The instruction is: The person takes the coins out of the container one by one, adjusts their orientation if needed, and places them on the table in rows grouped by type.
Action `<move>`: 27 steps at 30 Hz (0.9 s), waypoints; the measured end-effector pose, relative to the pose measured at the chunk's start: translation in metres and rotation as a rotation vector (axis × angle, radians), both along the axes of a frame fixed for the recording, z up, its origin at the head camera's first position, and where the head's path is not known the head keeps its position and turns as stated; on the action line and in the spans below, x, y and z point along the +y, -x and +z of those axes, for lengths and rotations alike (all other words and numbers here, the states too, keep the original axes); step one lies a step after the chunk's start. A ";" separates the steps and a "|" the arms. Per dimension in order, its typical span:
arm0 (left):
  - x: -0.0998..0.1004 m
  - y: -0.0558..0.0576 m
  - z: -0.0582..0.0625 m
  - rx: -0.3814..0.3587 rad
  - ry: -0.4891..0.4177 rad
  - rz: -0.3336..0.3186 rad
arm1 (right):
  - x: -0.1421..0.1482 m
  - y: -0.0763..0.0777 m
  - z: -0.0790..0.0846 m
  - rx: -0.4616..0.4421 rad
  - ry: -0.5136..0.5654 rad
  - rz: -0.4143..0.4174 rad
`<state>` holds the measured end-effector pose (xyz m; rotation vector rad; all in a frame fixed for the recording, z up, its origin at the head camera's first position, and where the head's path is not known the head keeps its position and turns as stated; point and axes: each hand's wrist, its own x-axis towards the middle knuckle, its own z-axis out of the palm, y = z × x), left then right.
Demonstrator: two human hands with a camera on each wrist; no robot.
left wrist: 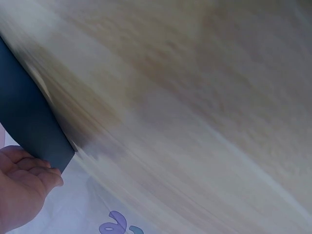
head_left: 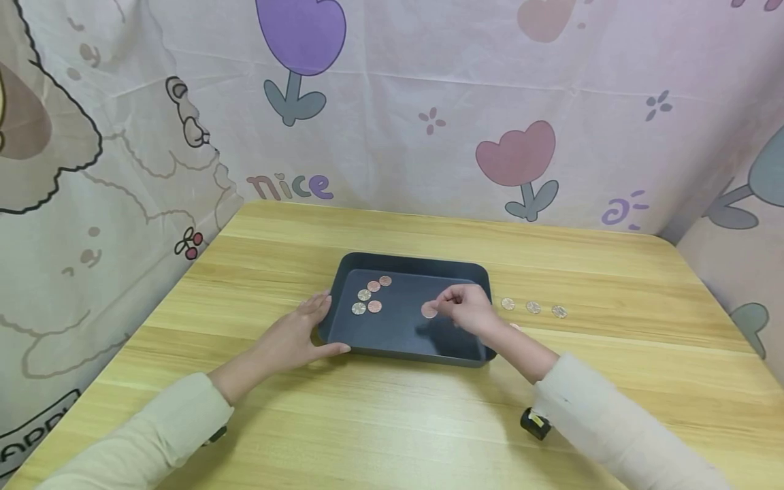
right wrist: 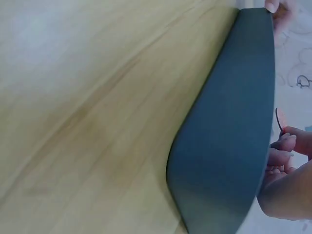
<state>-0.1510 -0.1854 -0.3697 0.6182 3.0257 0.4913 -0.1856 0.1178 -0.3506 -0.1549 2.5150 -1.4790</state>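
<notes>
My right hand [head_left: 470, 309] pinches a copper-coloured coin [head_left: 429, 310] between thumb and fingertips, above the floor of a dark rectangular tray [head_left: 398, 350]. From the right wrist view, that coin [right wrist: 280, 120] appears edge-on beyond the tray wall [right wrist: 224, 122]. My left hand [head_left: 297, 337] holds the tray's near left corner, fingers against the left wall and thumb along the front. In the left wrist view, its fingers [left wrist: 36, 170] touch the wall. Several coins, silver-coloured [head_left: 358, 308] and copper-coloured [head_left: 375, 306], lie in the tray's left part.
To the tray's right, silver-coloured coins [head_left: 533, 307] lie in a row on the wooden table [head_left: 392, 415]. Another copper-coloured coin [head_left: 516, 327] is mostly hidden by my right wrist. A printed cloth [head_left: 398, 163] hangs behind the table.
</notes>
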 end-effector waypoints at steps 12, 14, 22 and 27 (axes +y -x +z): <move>0.001 0.000 0.000 -0.016 -0.011 0.011 | 0.059 -0.011 0.010 -0.053 0.037 -0.072; 0.001 0.000 0.001 -0.017 -0.010 0.011 | 0.069 -0.014 0.011 -0.077 0.051 -0.090; 0.000 0.000 0.001 -0.020 -0.011 0.011 | 0.105 -0.021 0.007 -0.071 -0.041 -0.156; 0.000 0.000 0.000 -0.019 -0.010 0.011 | 0.127 -0.023 -0.004 -0.100 -0.085 -0.180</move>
